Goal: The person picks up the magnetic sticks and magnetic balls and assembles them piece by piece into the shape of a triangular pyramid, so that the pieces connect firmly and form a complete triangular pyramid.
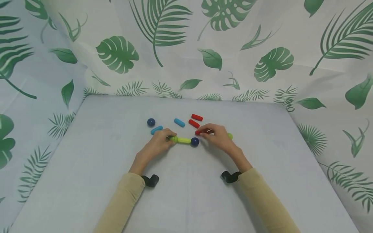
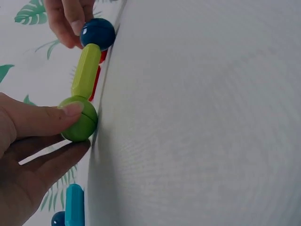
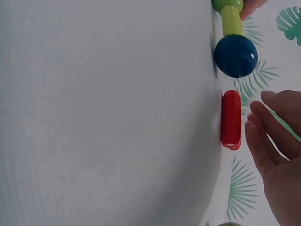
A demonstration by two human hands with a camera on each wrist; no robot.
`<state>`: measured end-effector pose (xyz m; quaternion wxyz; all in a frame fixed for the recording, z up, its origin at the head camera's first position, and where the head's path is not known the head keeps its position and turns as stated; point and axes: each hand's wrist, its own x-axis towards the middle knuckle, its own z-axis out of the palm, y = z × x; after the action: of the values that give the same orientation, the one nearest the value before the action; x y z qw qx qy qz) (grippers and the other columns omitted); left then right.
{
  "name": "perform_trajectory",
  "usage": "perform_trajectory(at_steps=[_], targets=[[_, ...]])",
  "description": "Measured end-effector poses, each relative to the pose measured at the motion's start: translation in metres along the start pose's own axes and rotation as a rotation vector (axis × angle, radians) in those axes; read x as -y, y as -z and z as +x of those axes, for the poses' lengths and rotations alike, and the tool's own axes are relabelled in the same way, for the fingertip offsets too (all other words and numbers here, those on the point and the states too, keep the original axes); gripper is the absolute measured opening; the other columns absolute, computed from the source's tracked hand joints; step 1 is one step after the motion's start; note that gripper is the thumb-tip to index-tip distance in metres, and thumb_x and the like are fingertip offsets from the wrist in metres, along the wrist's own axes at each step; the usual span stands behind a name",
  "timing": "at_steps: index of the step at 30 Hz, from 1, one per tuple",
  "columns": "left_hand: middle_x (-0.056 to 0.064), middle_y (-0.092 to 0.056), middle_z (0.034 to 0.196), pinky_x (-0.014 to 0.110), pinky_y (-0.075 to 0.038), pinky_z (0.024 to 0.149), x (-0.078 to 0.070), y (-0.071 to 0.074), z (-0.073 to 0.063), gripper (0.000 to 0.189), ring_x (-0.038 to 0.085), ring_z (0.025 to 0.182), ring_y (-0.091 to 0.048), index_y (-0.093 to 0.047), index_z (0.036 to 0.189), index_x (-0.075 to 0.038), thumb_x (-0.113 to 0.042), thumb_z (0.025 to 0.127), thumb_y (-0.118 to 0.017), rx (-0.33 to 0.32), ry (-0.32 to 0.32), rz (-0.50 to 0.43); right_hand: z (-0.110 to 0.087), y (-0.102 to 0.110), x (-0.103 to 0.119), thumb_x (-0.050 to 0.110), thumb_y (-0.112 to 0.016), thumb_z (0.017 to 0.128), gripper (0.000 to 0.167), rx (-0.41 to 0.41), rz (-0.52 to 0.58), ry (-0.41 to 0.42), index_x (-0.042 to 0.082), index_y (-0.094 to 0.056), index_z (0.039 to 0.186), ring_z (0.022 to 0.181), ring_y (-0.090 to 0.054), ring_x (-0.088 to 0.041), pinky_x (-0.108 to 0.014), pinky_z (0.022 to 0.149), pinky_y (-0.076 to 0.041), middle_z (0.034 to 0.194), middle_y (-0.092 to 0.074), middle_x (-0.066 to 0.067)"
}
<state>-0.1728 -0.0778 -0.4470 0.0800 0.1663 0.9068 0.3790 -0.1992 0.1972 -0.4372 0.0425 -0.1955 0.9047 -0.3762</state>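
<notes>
The left hand [image 1: 158,141] pinches a glossy green ball [image 2: 83,128], from which one yellow-green rod [image 1: 184,140] leads to a glossy dark-blue ball [image 1: 195,142]. The right hand [image 1: 216,136] has its fingers parted, just beside a short red rod [image 3: 230,117] (whether they touch it, I cannot tell). At the white table [image 1: 186,194] I count three red rods, two light-blue rods [image 1: 179,122], two dark-blue balls and two green balls
</notes>
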Motion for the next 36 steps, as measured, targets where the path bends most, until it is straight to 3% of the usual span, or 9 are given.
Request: perform_trajectory(at_steps=[4,8,18,28,36], targets=[[0.014,-0.069,0.129,0.04,-0.056,0.101,0.0,0.001,-0.001,0.036,0.027,0.117,-0.065,-0.067,0.131,-0.001,-0.002,0.095,-0.07,0.005,-0.003,-0.002,0.002,0.001,-0.002,0.009,-0.07,0.097,0.023,-0.038,-0.054,-0.027,0.008,-0.075,0.119,0.105,-0.067,-0.029,-0.046,0.094,-0.059,0.117,-0.075,-0.01],[0.014,-0.069,0.129,0.041,-0.057,0.096,-0.001,0.002,-0.002,0.037,0.026,0.109,-0.064,-0.066,0.133,-0.003,-0.002,0.096,-0.069,0.009,-0.011,-0.008,0.005,0.002,-0.003,0.01,-0.072,0.096,0.023,-0.049,-0.092,-0.043,0.009,-0.075,0.119,0.111,-0.064,-0.031,-0.048,0.097,-0.056,0.12,-0.074,-0.01],[0.015,-0.07,0.128,0.042,-0.057,0.097,-0.002,0.003,-0.003,0.033,0.028,0.111,-0.065,-0.069,0.129,-0.002,0.0,0.095,-0.068,0.003,-0.02,-0.026,0.008,-0.001,-0.011,0.005,-0.071,0.095,0.029,0.015,-0.114,-0.067,0.007,-0.073,0.124,0.115,-0.063,-0.031,-0.049,0.102,-0.055,0.123,-0.072,-0.013],[0.014,-0.07,0.113,0.035,-0.055,0.084,-0.004,-0.001,-0.002,0.03,0.023,0.096,-0.06,-0.073,0.121,-0.002,-0.007,0.092,-0.075,-0.07,-0.026,-0.012,0.01,-0.004,-0.016,0.001,-0.072,0.093,0.032,0.053,-0.128,-0.044,0.006,-0.072,0.125,0.108,-0.065,-0.029,-0.045,0.096,-0.059,0.119,-0.073,-0.013],[0.011,-0.067,0.114,0.037,-0.056,0.09,-0.001,-0.004,-0.001,0.026,0.024,0.101,-0.06,-0.074,0.12,-0.007,-0.005,0.094,-0.072,-0.085,-0.001,-0.02,0.012,-0.006,-0.008,0.002,-0.072,0.093,0.032,0.078,-0.17,-0.053,0.006,-0.072,0.125,0.106,-0.066,-0.029,-0.043,0.095,-0.059,0.118,-0.074,-0.012]])
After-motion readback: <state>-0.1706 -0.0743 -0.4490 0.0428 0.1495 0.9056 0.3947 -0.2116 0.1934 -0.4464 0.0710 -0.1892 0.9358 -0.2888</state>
